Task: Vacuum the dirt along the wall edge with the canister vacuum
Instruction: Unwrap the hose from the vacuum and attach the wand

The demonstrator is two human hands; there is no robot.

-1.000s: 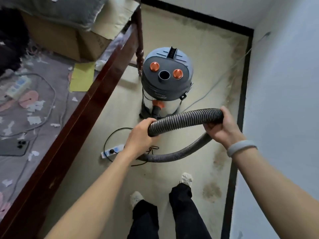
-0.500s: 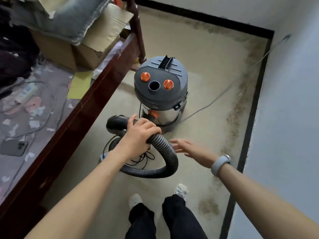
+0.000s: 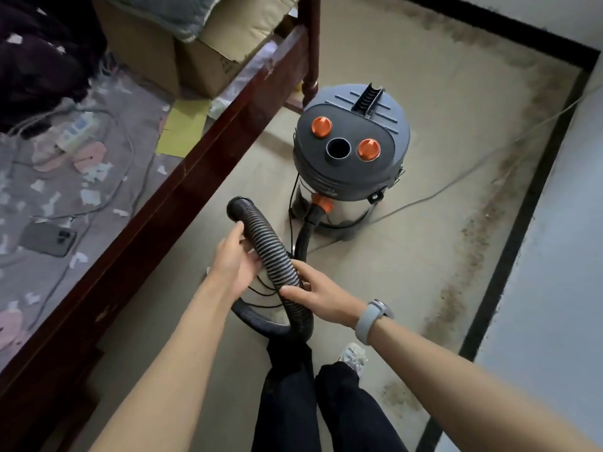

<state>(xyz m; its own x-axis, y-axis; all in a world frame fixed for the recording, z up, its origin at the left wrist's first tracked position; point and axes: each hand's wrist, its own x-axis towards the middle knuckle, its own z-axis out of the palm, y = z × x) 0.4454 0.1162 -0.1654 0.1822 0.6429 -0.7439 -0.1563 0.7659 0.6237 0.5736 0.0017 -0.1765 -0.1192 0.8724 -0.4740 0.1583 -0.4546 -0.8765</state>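
A dark wooden bed frame (image 3: 182, 177) runs along the floor's left side, its post (image 3: 310, 47) just beside the canister vacuum (image 3: 350, 151). On the bed lie a phone (image 3: 49, 238), a power strip (image 3: 76, 132), a yellow sheet (image 3: 184, 127) and a cardboard box (image 3: 195, 60) — one of each. The canister stands mid-floor, well apart from the right wall; its lid carries two orange knobs (image 3: 321, 126) and one open port between them. Dirt (image 3: 479, 236) bands the floor's right and far edges beside the black skirting (image 3: 522, 230). The ribbed hose (image 3: 270, 246) loops from the canister's base. The left hand (image 3: 236, 262) cups it with fingers loosely spread; the right hand (image 3: 321, 295) pinches it from below. One shoe (image 3: 354, 355) shows — the other is hidden by trousers. The hose's loop partly covers thin black cords on the floor.
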